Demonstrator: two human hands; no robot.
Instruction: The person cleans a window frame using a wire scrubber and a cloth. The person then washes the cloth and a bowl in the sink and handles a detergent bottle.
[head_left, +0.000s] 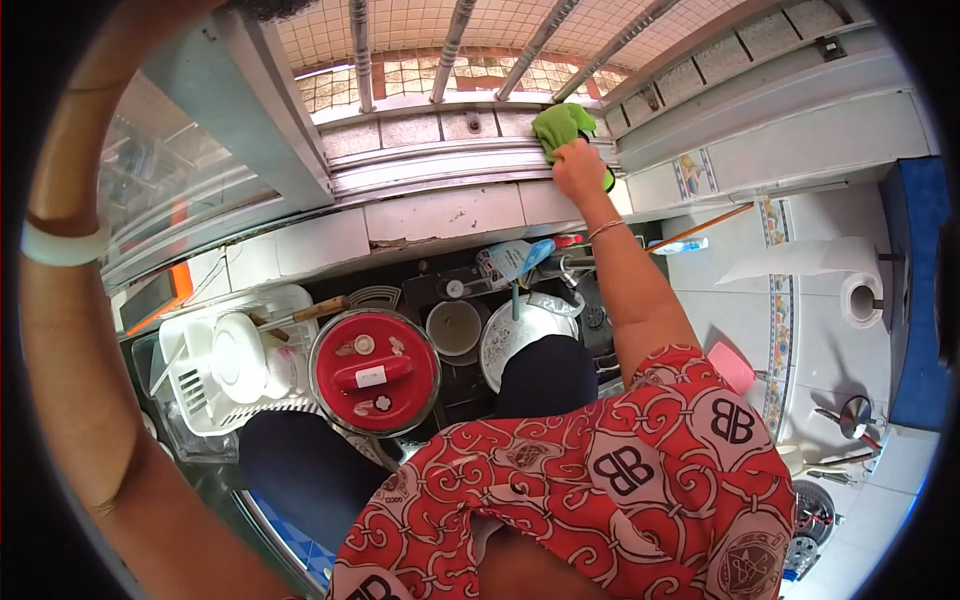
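My right hand [580, 170] is closed on a bright green cloth [562, 128], pressing it against the right end of the window sill, by the metal track [440, 172] and below the bars. A dark edge shows beside the cloth. My left arm is raised along the left edge, a pale bracelet [65, 245] around it. Of my left hand [110, 75], only part shows at the top left, near the sliding window frame [265, 95]; its fingers are out of sight or too dark to make out.
Below the sill stand a white dish rack [190, 385] with crockery, a red-lidded round container [372, 400], a white bucket [455, 327], a large metal basin [500, 345], a spray bottle [505, 262] and a tap [570, 275]. A paper roll [860, 300] hangs at right. My knees are over the counter.
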